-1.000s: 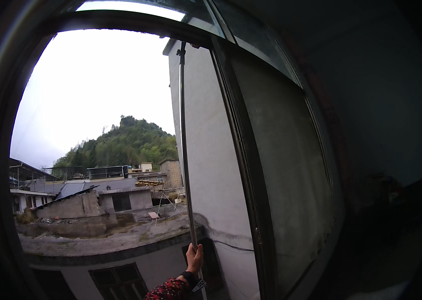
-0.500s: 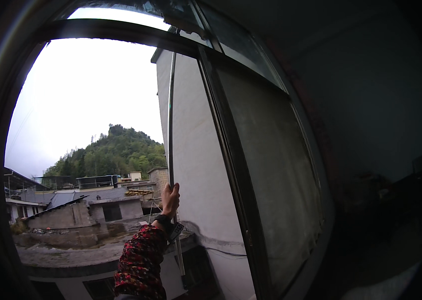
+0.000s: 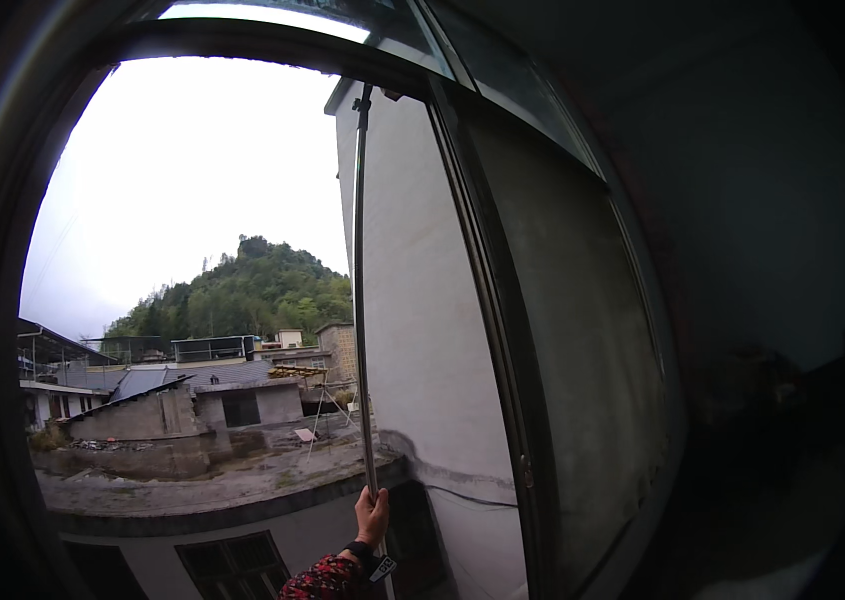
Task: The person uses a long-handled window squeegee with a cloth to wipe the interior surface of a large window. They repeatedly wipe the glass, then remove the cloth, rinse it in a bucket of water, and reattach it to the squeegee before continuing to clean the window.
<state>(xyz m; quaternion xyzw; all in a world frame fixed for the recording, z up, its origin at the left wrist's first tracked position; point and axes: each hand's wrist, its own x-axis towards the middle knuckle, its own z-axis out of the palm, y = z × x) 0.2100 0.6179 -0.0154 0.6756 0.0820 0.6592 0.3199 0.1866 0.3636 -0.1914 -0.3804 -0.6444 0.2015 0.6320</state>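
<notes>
My left hand is closed in a fist around a long, slim metal pole, outside the open window. Its sleeve is red and black patterned, and a dark band with a small tag sits at the wrist. The pole stands nearly upright, and its lower end runs down past my fist. Near its top is a dark joint. A dark piece shows just under the window's crossbar, with most of the pole's head hidden behind the frame. My right hand is out of view.
The dark window frame surrounds the opening, with a glass pane at right and upper panes above. A pale building wall rises close beside the pole. Below lie a flat roof and houses; a wooded hill stands beyond.
My left hand has moved down with the pole. The pole's dark, ragged head, seen through the upper pane before, has dropped to the crossbar. The view has shifted slightly.
</notes>
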